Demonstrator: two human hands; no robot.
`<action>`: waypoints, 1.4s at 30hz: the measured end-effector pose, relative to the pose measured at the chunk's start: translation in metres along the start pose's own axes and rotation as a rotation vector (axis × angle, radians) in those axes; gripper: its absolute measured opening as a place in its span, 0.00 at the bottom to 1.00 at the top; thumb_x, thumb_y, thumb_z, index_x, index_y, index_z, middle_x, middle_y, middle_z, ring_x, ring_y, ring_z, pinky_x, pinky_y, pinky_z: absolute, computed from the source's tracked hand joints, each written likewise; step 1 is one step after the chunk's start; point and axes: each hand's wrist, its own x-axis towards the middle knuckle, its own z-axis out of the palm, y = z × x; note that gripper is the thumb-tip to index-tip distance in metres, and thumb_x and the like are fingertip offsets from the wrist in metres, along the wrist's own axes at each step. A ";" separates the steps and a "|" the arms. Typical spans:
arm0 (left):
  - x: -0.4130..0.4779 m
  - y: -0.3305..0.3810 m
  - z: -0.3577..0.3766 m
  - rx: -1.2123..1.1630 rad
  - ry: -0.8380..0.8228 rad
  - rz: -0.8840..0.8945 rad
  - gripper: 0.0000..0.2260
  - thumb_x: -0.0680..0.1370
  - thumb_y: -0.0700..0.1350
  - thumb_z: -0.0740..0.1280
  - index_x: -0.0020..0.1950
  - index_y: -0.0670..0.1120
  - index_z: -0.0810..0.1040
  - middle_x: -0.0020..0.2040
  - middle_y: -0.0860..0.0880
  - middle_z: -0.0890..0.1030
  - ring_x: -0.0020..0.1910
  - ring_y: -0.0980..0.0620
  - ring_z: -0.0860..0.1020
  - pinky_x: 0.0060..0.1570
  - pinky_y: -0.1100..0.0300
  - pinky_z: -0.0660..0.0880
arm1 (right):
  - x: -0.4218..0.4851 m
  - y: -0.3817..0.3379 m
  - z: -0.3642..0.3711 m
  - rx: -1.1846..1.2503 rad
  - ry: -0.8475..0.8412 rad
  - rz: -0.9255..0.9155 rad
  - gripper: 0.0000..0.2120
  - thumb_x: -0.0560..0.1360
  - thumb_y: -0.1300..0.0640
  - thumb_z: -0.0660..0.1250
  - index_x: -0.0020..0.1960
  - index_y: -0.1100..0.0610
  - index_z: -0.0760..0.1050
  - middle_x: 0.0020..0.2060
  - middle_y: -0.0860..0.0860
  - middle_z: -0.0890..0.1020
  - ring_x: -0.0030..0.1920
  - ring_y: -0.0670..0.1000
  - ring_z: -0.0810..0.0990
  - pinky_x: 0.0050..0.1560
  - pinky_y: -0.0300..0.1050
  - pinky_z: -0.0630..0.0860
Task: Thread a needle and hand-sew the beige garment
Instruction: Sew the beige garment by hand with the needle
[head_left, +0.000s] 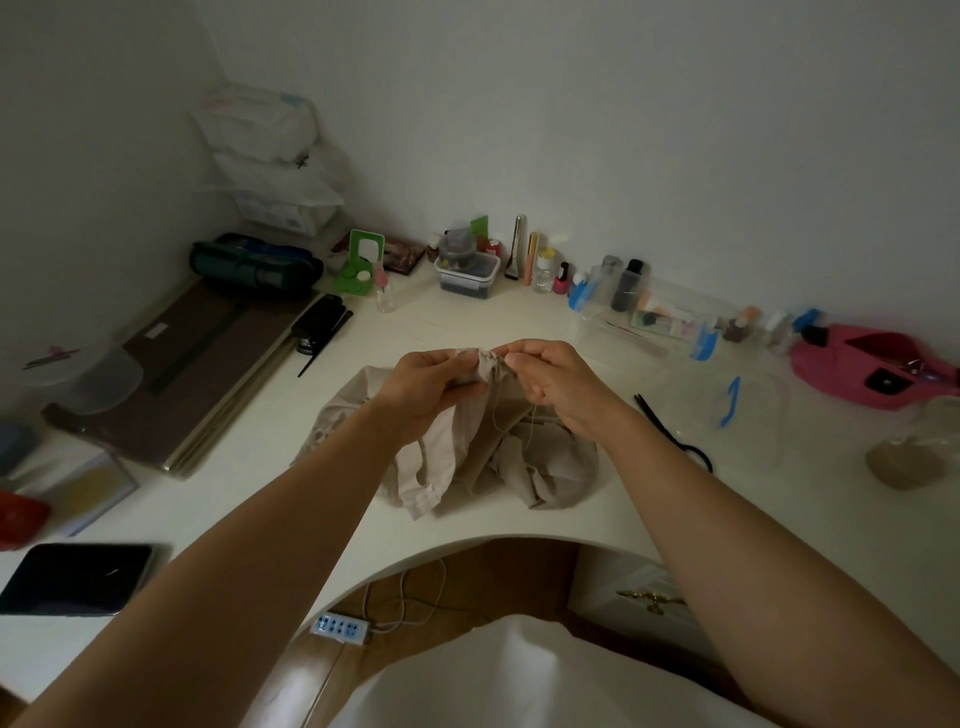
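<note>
The beige garment (467, 457) lies crumpled on the white desk (249, 493), with one part lifted above it. My left hand (431, 382) grips that raised fold of cloth. My right hand (553, 382) pinches at the top edge of the fold, where a thin needle seems to sit between its fingertips; the needle is too small to make out clearly. A pale thread (498, 410) hangs from that spot down to the cloth below.
Black scissors (670, 428) and a blue tool (731, 400) lie to the right. A pink pouch (872, 364) and a clear box (639, 322) sit at the back right. Bottles line the wall. Boards (197, 379) and a dark tablet (78, 577) are on the left.
</note>
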 end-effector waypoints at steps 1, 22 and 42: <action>0.000 0.000 0.000 -0.020 -0.013 -0.012 0.09 0.80 0.37 0.63 0.54 0.33 0.78 0.47 0.40 0.78 0.44 0.51 0.79 0.43 0.63 0.81 | 0.001 0.000 0.000 0.018 -0.003 -0.001 0.10 0.82 0.62 0.59 0.57 0.58 0.79 0.24 0.41 0.73 0.27 0.42 0.64 0.29 0.35 0.62; -0.005 0.002 0.009 0.117 0.026 -0.060 0.07 0.80 0.41 0.65 0.53 0.39 0.80 0.35 0.49 0.80 0.33 0.57 0.79 0.35 0.65 0.78 | 0.004 -0.004 0.009 -0.011 -0.012 0.028 0.11 0.82 0.63 0.54 0.58 0.56 0.72 0.32 0.50 0.72 0.30 0.45 0.66 0.31 0.38 0.64; -0.008 -0.001 0.019 0.428 0.231 0.067 0.09 0.79 0.45 0.66 0.41 0.44 0.78 0.38 0.46 0.78 0.34 0.53 0.76 0.29 0.68 0.76 | 0.017 0.008 0.018 -0.598 0.304 -0.516 0.03 0.75 0.55 0.70 0.48 0.53 0.80 0.50 0.50 0.75 0.55 0.49 0.72 0.60 0.46 0.62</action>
